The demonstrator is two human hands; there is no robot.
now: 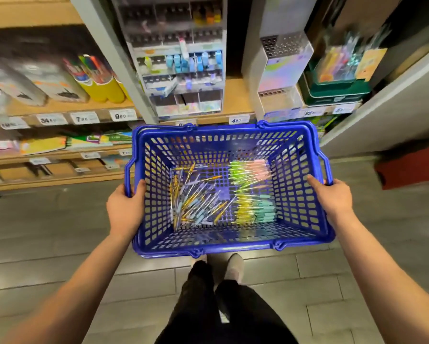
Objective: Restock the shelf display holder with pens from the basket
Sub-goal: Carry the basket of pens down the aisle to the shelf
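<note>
You stand on a grey tiled floor (59,244) facing wooden shelves (235,95) that fill the view from 9 o'clock round to 2 o'clock. White price tags (84,117) run along the shelf edges, and the goods are blurred. At 12 o'clock on the shelf stands a clear tiered display holder (181,65) with a few blue and pale items in its slots. Just beside it, at 1 o'clock, is a white holder with rows of round holes (283,63).

You hold a blue plastic basket (233,248) level in front of you, below the shelf edge and above your dark trousers and shoes (233,266).

Both arms reach forward from the lower corners. Your left hand (125,209) grips the basket's rim at 9 o'clock, with the thumb hooked over the inside and the fingers curled beneath. Your right hand (332,197) grips the rim at 3 o'clock in the same way.

The pens lie on the basket floor. A loose pile of pens (198,202) sits in the left half, with many of them running from 7 to 1 o'clock and others crossing them. In the right half are neat rows of pens (253,189). Each one lies along the 9-to-3 line, and they are stacked from 12 to 6 o'clock in pink, green, yellow and teal.
</note>
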